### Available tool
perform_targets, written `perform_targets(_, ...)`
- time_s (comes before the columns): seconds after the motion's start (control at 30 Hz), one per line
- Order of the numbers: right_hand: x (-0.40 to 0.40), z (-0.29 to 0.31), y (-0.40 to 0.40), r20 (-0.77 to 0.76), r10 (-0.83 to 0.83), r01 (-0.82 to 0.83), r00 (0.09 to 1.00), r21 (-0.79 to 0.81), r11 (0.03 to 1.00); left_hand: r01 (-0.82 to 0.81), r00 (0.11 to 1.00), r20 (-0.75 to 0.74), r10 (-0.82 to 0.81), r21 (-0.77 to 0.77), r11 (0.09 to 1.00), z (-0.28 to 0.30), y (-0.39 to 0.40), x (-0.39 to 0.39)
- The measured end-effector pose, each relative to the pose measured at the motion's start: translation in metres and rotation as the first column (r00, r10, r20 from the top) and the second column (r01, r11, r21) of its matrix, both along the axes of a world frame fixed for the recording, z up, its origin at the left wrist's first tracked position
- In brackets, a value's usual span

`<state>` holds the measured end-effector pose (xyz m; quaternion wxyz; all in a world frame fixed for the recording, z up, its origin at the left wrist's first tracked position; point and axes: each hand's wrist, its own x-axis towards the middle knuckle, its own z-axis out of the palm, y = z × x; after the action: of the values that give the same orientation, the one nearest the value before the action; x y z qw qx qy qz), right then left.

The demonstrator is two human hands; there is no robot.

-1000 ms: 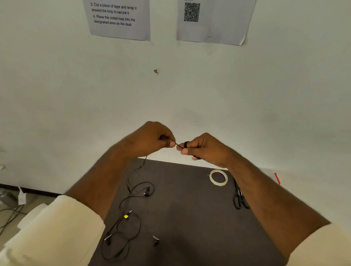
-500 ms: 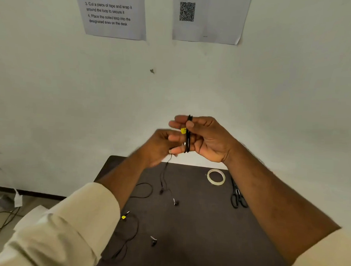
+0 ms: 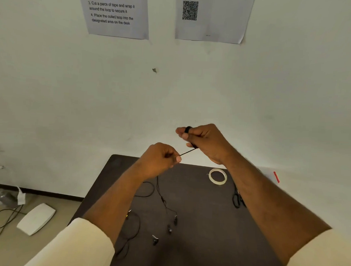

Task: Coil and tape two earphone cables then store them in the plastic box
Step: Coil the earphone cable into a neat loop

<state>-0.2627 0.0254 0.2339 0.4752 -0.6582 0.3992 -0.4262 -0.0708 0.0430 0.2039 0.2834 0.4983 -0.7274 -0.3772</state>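
Both hands are raised above the dark brown rectangular surface (image 3: 195,254). The right hand (image 3: 205,141) grips a small coil of thin black earphone cable (image 3: 188,129) wound round its fingers. The left hand (image 3: 159,159) pinches the same cable lower down, a taut stretch running between the two. The cable's loose end hangs to the surface, where a second black earphone cable (image 3: 133,227) lies at the near left. A white tape roll (image 3: 218,176) and black scissors (image 3: 237,201) lie at the far right.
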Motion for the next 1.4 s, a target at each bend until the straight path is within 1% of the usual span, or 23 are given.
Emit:
perform_targets(0.03,-0.002,-0.003,-0.001,-0.092,0.005,-0.005,0.996,0.002,1.0,0.019,0.993,0.118,-0.015,-0.038,0.999,0.007,-0.002,0.004)
perform_targets(0.07,-0.003,-0.006,-0.001,-0.176,0.015,-0.014,0.984,0.009,1.0,0.03,0.979,0.202,-0.015,-0.07,0.997,0.015,-0.005,0.008)
perform_targets(0.13,-0.007,-0.012,-0.001,-0.299,0.053,-0.042,0.953,0.043,0.998,0.035,0.96,0.281,0.003,-0.129,0.991,0.032,-0.011,0.014)
perform_targets(0.17,-0.008,-0.013,0.001,-0.322,0.074,-0.051,0.944,0.078,0.996,0.037,0.956,0.292,0.011,-0.157,0.987,0.041,-0.013,0.016)
perform_targets(0.23,-0.008,-0.015,0.005,-0.301,0.112,-0.068,0.947,0.153,0.986,0.068,0.964,0.265,-0.015,-0.194,0.979,0.057,-0.014,0.017)
perform_targets(0.33,-0.003,-0.012,0.01,-0.188,0.158,-0.105,0.969,0.263,0.959,0.164,0.965,0.239,-0.105,-0.241,0.957,0.071,-0.017,0.01)
perform_targets(0.4,0.0,-0.007,0.015,-0.097,0.201,-0.159,0.975,0.329,0.931,0.193,0.968,0.209,-0.139,-0.265,0.945,0.077,-0.019,0.004)
perform_targets(0.47,0.0,0.0,0.02,0.009,0.271,-0.253,0.962,0.387,0.887,0.212,0.974,0.136,-0.181,-0.266,0.94,0.08,-0.021,0.002)
perform_targets(0.5,0.0,0.003,0.022,0.073,0.311,-0.313,0.948,0.406,0.859,0.23,0.973,0.075,-0.218,-0.254,0.94,0.081,-0.021,0.001)
perform_targets(0.57,0.0,0.01,0.026,0.211,0.358,-0.415,0.91,0.401,0.817,0.254,0.952,-0.118,-0.281,-0.206,0.945,0.078,-0.02,0.001)
perform_targets(0.6,0.0,0.014,0.027,0.273,0.366,-0.449,0.89,0.377,0.81,0.241,0.933,-0.227,-0.279,-0.182,0.953,0.074,-0.018,-0.001)
perform_targets(0.67,0.001,0.021,0.028,0.369,0.36,-0.478,0.857,0.308,0.823,0.183,0.88,-0.427,-0.209,-0.102,0.978,0.063,-0.015,-0.006)
perform_targets(0.73,0.004,0.027,0.028,0.425,0.332,-0.46,0.842,0.243,0.854,0.14,0.817,-0.565,-0.111,0.008,0.99,0.051,-0.011,-0.014)
perform_targets(0.8,0.007,0.03,0.028,0.469,0.284,-0.417,0.836,0.209,0.885,0.133,0.764,-0.643,-0.046,0.088,0.987,0.039,-0.006,-0.022)
perform_targets(0.9,0.01,0.029,0.028,0.539,0.24,-0.387,0.807,0.176,0.905,0.182,0.638,-0.77,0.019,0.175,0.968,0.025,-0.001,-0.031)
perform_targets(0.97,0.011,0.029,0.029,0.557,0.231,-0.375,0.797,0.158,0.913,0.2,0.561,-0.824,0.077,0.225,0.954,0.019,0.0,-0.034)
perform_targets(1.03,0.01,0.031,0.028,0.576,0.22,-0.352,0.788,0.128,0.927,0.217,0.518,-0.847,0.116,0.261,0.941,0.012,0.001,-0.037)
perform_targets(1.07,0.009,0.034,0.027,0.59,0.207,-0.333,0.78,0.113,0.936,0.236,0.517,-0.849,0.111,0.267,0.934,0.008,0.003,-0.037)
perform_targets(1.17,0.004,0.043,0.022,0.64,0.139,-0.25,0.756,0.086,0.965,0.296,0.555,-0.829,0.061,0.265,0.918,-0.002,0.01,-0.036)
perform_targets(1.23,0.003,0.044,0.021,0.643,0.075,-0.165,0.762,0.081,0.983,0.275,0.593,-0.803,0.061,0.273,0.922,-0.003,0.012,-0.035)
perform_targets(1.27,0.005,0.041,0.02,0.617,0.048,-0.118,0.785,0.074,0.99,0.243,0.622,-0.78,0.068,0.275,0.93,-0.002,0.012,-0.034)
perform_targets(1.33,0.008,0.034,0.021,0.488,0.002,-0.016,0.873,0.026,1.0,0.168,0.717,-0.695,0.061,0.256,0.952,0.002,0.01,-0.029)
perform_targets(1.4,0.008,0.027,0.021,0.27,-0.032,0.05,0.962,-0.06,0.997,0.132,0.845,-0.535,0.0,0.208,0.969,0.009,0.007,-0.017)
